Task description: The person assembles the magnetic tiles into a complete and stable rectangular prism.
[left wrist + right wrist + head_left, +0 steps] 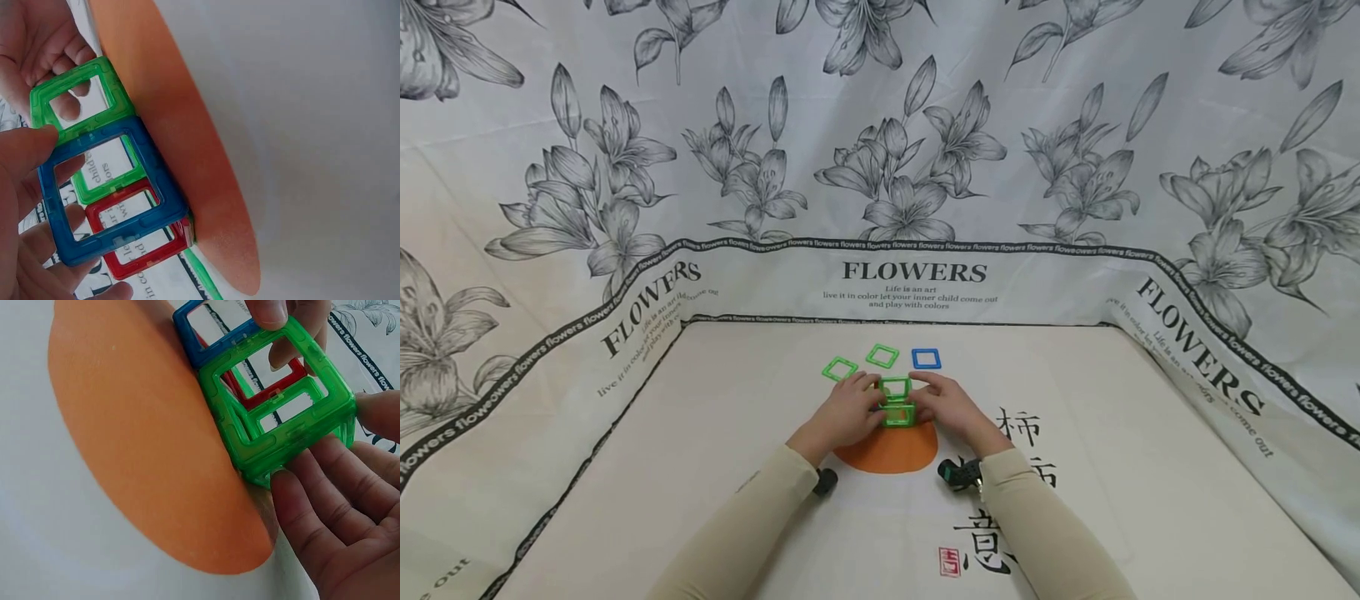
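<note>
The frame block [897, 406] sits at the orange disc's [891, 457] 12 o'clock edge. From 9 o'clock, the left hand [847, 410] pinches it, thumb near the blue-green seam; from 3, the right hand [943, 407] grips the green side, probably bracing the joints. A green frame [847, 361], second green frame [887, 348] and blue frame [926, 351] lie at 10, 11 and 1, seemingly for easy reach.

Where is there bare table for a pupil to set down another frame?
Two broad patches of table are free: between the left sleeve and left cloth wall, and between the black lettering and right cloth wall. It is crowded mid-table: left hand and right hand hold the joined frames, with three loose frames just beyond.
</note>
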### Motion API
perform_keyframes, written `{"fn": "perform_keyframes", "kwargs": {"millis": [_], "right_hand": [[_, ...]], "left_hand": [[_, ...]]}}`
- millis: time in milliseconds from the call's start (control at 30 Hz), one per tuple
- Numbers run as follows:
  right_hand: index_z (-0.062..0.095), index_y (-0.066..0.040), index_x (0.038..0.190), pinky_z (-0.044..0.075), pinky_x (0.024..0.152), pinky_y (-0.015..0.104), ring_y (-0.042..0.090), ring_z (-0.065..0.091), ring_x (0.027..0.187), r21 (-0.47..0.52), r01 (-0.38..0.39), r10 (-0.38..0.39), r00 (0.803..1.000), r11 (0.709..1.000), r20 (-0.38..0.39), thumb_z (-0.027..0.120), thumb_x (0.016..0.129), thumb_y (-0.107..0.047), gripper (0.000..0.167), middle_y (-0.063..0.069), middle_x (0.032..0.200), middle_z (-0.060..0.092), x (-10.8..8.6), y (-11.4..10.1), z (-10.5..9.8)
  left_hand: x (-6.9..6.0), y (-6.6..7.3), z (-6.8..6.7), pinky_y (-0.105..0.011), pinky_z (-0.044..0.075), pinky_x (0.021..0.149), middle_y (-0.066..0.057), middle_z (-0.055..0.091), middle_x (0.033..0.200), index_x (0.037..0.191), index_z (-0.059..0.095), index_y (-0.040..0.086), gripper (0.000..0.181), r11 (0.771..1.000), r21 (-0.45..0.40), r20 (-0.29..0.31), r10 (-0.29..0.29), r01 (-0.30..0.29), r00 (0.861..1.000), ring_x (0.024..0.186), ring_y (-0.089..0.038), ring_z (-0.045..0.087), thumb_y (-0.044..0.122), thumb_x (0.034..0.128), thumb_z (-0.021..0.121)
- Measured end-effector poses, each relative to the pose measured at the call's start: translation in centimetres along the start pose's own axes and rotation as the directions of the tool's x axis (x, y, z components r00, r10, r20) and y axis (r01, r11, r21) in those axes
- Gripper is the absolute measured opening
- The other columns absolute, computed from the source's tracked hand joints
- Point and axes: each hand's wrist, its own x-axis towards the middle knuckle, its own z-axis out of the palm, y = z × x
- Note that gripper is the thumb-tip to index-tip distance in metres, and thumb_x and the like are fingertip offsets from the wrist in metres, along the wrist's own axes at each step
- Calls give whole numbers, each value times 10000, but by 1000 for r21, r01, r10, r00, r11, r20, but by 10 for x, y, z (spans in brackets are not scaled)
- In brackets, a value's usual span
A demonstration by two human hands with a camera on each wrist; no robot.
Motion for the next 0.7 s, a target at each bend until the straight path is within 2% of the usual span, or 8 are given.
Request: {"fn": "perform_keyframes", "kwargs": {"millis": [167, 267, 400, 533, 700], "right_hand": [[451, -152, 1447, 543, 853, 362, 201, 671, 830, 20, 2, -2, 1000, 1000, -10, 591, 948, -268, 531, 85, 1025, 717, -1, -3, -2], [447, -133, 1448, 552, 807, 345, 214, 659, 807, 41, 2, -1, 1000, 999, -14, 594, 948, -239, 532, 99, 1001, 717, -2, -4, -2], [449, -142, 1447, 561, 781, 333, 226, 653, 791, 65, -19, 20, 1000, 998, -23, 592, 950, -220, 522, 111, 978, 710, -4, -5, 0], [446, -144, 1449, 567, 784, 340, 229, 660, 797, 73, -24, 27, 999, 997, -35, 586, 956, -217, 519, 116, 976, 710, -7, -6, 0], [434, -117, 1453, 570, 788, 349, 211, 663, 793, 77, -9, 12, 999, 997, -39, 575, 959, -209, 523, 132, 1003, 714, -8, -6, -1]], "left_hand": [[2, -8, -5, -477, 319, 1153, -67, 449, 1475, 1136, 679, 200, 305, 993, -114, -19, -1, -1, 1000, 1393, -272, 374, 420, 958, 566], [4, -17, -10, -457, 353, 1136, -79, 478, 1455, 1211, 647, 175, 381, 982, -185, -44, -50, 41, 998, 1366, -265, 421, 446, 984, 504], [10, -33, -14, -447, 391, 1109, -86, 516, 1416, 1324, 568, 137, 402, 970, -205, -58, -148, 134, 987, 1324, -267, 474, 370, 1018, 452], [17, -49, -15, -457, 395, 1103, -112, 526, 1401, 1343, 549, 116, 372, 955, -195, -42, -238, 225, 970, 1315, -285, 487, 268, 1014, 467], [29, -64, -13, -449, 401, 1098, -115, 540, 1376, 1344, 542, 121, 382, 943, -161, -9, -297, 292, 955, 1281, -284, 511, 274, 995, 514]]}}
